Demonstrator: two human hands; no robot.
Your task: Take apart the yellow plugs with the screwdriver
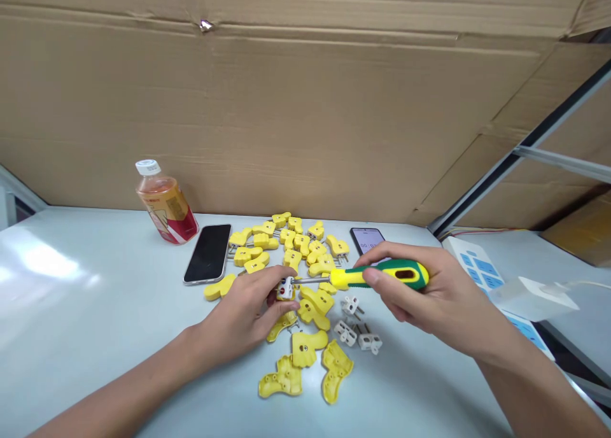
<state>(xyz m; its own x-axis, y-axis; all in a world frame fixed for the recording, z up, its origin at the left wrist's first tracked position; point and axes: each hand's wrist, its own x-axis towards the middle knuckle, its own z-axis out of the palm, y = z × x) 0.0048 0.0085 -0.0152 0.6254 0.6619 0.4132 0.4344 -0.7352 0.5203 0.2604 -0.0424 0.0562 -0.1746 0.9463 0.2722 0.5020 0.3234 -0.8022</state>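
Observation:
My left hand (260,301) is closed around a white plug insert (285,289), gripped between thumb and fingers above the table. A screwdriver (382,275) with a yellow and green handle lies level in my right hand (429,291), its fingers wrapped round the handle. The metal shaft points left, and its tip is at the insert. Below my left hand are loose yellow plug shell halves (286,377), some with their hollow side up. Several white plug inserts (345,333) with metal pins rest right of them. Yellow plugs (301,244) lie crowded together behind my hands.
A drink bottle (167,202) and a dark-screened phone (207,253) are at the left. Another phone (366,239) lies behind my right hand. At the right are a white power strip (472,260) and a plugged-in charger (534,301). Cardboard (305,120) walls the table's back.

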